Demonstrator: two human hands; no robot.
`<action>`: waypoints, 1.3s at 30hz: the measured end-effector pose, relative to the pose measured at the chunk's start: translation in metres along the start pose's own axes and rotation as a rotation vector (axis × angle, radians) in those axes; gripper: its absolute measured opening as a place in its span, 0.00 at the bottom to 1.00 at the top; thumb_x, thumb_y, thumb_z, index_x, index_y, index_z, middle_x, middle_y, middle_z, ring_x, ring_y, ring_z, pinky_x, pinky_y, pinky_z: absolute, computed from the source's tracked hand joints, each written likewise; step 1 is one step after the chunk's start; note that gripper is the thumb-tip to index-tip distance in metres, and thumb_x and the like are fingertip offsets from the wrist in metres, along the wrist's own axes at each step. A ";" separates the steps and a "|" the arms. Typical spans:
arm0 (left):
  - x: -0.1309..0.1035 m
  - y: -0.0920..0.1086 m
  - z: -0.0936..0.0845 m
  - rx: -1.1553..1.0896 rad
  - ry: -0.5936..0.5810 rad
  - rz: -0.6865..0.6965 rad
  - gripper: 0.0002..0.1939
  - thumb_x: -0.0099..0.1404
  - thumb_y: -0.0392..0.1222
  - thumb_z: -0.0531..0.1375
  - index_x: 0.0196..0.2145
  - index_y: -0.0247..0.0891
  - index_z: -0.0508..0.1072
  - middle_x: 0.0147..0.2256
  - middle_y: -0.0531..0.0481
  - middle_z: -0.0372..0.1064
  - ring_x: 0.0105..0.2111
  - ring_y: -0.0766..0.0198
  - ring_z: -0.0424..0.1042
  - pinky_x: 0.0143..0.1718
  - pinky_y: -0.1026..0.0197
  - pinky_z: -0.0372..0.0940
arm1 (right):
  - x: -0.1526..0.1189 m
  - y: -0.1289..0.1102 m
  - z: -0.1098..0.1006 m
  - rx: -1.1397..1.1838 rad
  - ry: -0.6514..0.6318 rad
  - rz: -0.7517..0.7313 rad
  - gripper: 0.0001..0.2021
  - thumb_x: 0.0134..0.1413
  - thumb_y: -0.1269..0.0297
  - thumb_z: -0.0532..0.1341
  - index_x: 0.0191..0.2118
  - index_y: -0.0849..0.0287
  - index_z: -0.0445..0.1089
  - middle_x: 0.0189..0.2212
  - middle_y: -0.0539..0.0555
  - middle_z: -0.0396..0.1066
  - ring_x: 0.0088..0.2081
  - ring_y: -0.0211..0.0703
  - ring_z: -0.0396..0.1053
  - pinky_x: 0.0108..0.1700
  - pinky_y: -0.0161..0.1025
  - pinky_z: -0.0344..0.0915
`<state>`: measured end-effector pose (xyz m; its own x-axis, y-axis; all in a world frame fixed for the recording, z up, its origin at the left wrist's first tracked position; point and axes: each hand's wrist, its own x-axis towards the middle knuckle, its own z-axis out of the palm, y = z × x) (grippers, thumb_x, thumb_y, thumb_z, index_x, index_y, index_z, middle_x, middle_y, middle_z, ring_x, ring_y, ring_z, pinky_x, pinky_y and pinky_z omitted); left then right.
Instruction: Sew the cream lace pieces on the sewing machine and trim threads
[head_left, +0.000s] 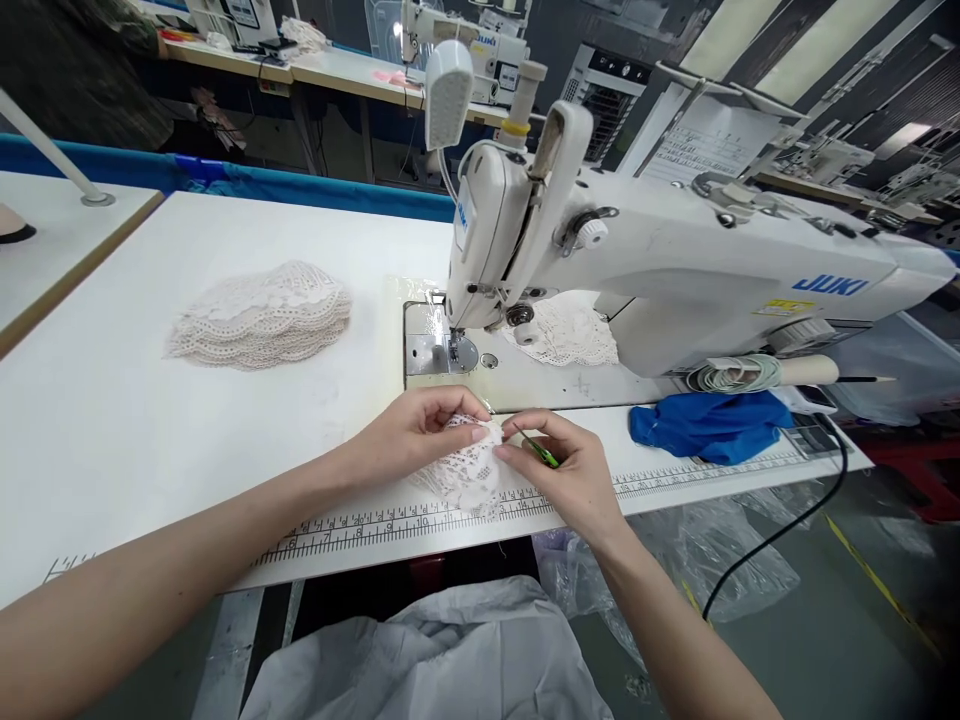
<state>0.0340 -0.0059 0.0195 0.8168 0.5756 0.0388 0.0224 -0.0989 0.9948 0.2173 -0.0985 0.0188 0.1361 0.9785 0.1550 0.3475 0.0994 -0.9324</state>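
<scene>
My left hand [420,430] pinches a piece of white lace [465,475] between thumb and fingers at the table's front edge. The lace is bunched near my fingertips, and its scalloped lower part hangs over the printed ruler. My right hand [559,465] is closed at the lace's right side, thumb and index finger at its edge. In that hand lies a slim green-handled tool [541,452] with a thin dark tip pointing toward the lace. Its exact kind is partly hidden by the fingers.
Just beyond my hands stands a white sewing machine [525,220]; more lace [574,330] lies under its arm. A stack of lace pieces [262,315] sits on the left of the table. To the right are a blue cloth [709,425] and a cord-wound spool [750,373].
</scene>
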 end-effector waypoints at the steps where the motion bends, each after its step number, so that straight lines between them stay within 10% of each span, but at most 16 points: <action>1: 0.000 0.000 0.001 0.042 0.048 0.039 0.11 0.66 0.47 0.59 0.37 0.37 0.74 0.33 0.50 0.69 0.29 0.69 0.64 0.29 0.65 0.60 | 0.001 0.001 0.001 0.012 0.020 0.004 0.05 0.49 0.64 0.67 0.30 0.58 0.71 0.30 0.50 0.71 0.21 0.31 0.56 0.22 0.32 0.55; 13: -0.003 0.001 0.002 0.897 0.400 0.930 0.07 0.63 0.30 0.58 0.31 0.40 0.69 0.19 0.58 0.65 0.18 0.72 0.63 0.21 0.68 0.58 | 0.009 -0.005 0.018 0.081 0.271 -0.167 0.05 0.48 0.72 0.64 0.26 0.57 0.69 0.28 0.48 0.61 0.22 0.31 0.51 0.22 0.34 0.49; 39: -0.008 0.006 0.021 1.302 0.236 1.009 0.07 0.64 0.34 0.57 0.28 0.40 0.67 0.21 0.57 0.67 0.21 0.70 0.63 0.23 0.62 0.52 | -0.020 -0.003 0.031 0.352 0.208 -0.048 0.07 0.56 0.60 0.63 0.37 0.57 0.68 0.31 0.50 0.64 0.29 0.36 0.60 0.27 0.32 0.56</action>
<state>0.0400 -0.0280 0.0233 0.7045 -0.0467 0.7082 0.1075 -0.9793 -0.1715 0.1850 -0.1127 0.0083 0.3250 0.9173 0.2300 0.0242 0.2351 -0.9717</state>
